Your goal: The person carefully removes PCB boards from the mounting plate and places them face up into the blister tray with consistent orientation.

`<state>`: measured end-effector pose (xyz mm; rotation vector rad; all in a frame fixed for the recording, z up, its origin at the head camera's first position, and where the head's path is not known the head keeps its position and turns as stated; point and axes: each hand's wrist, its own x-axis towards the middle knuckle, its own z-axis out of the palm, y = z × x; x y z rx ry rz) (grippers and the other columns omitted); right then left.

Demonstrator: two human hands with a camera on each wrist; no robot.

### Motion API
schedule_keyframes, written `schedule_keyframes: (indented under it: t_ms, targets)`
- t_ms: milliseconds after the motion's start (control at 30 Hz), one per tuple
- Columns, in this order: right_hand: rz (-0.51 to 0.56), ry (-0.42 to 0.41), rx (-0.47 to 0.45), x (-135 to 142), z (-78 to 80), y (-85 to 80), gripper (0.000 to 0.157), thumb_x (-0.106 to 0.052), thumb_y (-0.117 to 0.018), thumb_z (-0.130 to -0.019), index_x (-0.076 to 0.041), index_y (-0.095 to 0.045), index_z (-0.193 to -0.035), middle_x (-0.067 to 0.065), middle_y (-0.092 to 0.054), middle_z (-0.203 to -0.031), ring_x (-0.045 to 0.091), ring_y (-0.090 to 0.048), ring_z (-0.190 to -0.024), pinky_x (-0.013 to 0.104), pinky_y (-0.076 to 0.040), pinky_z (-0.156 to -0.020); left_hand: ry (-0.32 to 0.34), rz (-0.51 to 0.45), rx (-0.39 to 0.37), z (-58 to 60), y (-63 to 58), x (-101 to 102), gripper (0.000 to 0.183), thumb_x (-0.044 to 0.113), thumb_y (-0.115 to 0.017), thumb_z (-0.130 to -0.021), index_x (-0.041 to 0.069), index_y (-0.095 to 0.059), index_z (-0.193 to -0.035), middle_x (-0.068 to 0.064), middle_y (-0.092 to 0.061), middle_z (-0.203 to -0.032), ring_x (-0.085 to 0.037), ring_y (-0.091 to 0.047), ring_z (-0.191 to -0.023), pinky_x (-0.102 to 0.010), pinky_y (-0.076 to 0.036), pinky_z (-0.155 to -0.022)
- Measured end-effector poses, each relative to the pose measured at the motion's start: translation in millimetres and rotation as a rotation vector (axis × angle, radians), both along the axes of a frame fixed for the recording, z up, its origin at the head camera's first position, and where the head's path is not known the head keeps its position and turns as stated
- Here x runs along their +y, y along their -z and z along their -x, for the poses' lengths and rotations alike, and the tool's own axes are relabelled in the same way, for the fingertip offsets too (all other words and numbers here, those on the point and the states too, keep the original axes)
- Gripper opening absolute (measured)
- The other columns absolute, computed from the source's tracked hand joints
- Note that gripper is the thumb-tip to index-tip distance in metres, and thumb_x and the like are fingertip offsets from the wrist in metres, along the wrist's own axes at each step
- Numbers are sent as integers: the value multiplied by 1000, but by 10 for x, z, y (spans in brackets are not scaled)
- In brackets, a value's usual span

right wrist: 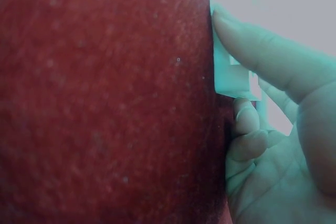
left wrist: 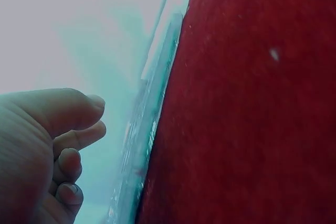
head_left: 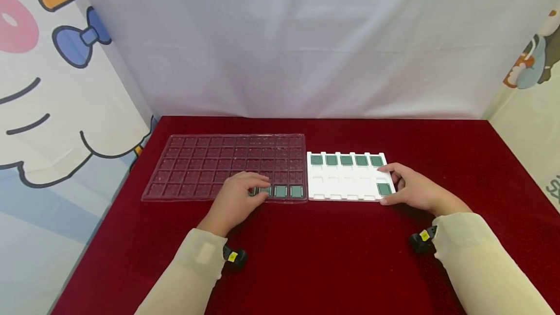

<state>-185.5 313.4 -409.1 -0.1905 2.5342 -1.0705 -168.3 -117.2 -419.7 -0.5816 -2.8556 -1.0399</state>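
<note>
A clear plastic compartment tray lies on the left, with a few green square chips in the right end of its near row. Over that row hovers my left hand, fingers loosely bent, thumb and forefinger apart above a partly covered chip. Nothing shows between the fingers in the left wrist view. Adjoining on the right is a white tray. Its far row has several green chips, and one chip sits in its near right corner. My right hand grips the white tray's right end, thumb at the near corner.
Both trays lie on a red cloth-covered table. A white curtain hangs behind it, and a printed cartoon sheet stands at the left. Each wrist carries a small black camera.
</note>
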Motion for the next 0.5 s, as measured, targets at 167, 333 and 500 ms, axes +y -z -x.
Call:
schedule_keyframes:
  t_ms: [167, 333, 500]
  targets:
    - [3, -1, -3, -3, 4, -4, 84, -20, -88, -83, 0, -41, -150, 15, -52, -109, 26, -49, -89, 28, -46, -69, 19, -11, -12, 18, -59, 101, 23, 17, -76, -95, 12, -80, -117, 0, -70, -127, -27, -58, -127, -48, -46, -108]
    - [6, -3, -1, -2, 7, -1, 84, -20, -88, -83, 0, -41, -150, 15, -52, -108, 26, -50, -88, 28, -46, -68, 29, -57, -20, 32, -92, 200, 23, 16, -76, -94, 11, -80, -116, 1, -70, -126, -23, -60, -122, -43, -53, -100]
    - [-4, 6, -6, 7, 3, 2, 84, -21, -88, -82, -1, -42, -150, 15, -52, -109, 27, -50, -88, 28, -45, -68, 41, -79, -27, 46, -79, 301, 23, 15, -76, -94, 11, -80, -116, 2, -71, -125, -22, -61, -120, -42, -53, -99]
